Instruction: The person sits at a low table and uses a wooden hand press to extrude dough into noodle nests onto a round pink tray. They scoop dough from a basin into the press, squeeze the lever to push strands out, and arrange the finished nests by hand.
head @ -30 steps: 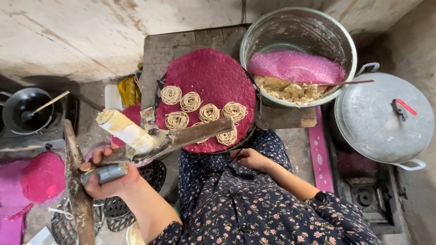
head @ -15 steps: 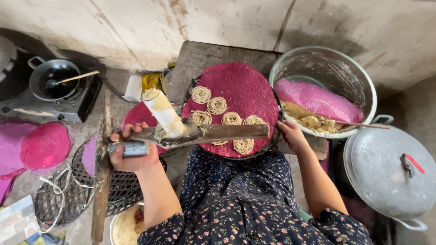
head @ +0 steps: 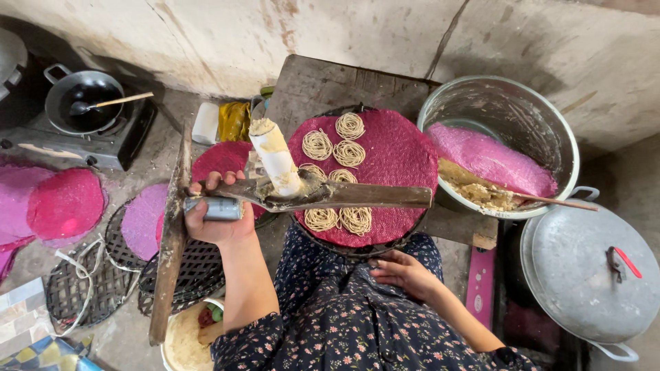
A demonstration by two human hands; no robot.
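My left hand (head: 214, 221) is closed around a grey metal cylinder and the handle end of a wooden noodle press (head: 344, 196). The press arm lies across a round pink mat (head: 399, 151). A white plunger (head: 275, 159) smeared with dough stands tilted on the press. Several coiled noodle nests (head: 349, 152) lie on the mat, some partly under the press arm. My right hand (head: 405, 271) rests with its fingers apart on my flowered lap, just below the mat's near edge, holding nothing.
A big metal basin (head: 550, 117) at the right holds dough, a pink mat and a wooden spoon (head: 557, 201). Below it lies a pot lid (head: 584, 275). At the left are a stove with a wok (head: 82, 106), pink mats (head: 65, 203), dark woven trays (head: 89, 288) and a long wooden stick (head: 172, 233).
My right hand has come off the mat's edge and dropped to my lap. My left hand keeps its grip on the press. The view has shifted.
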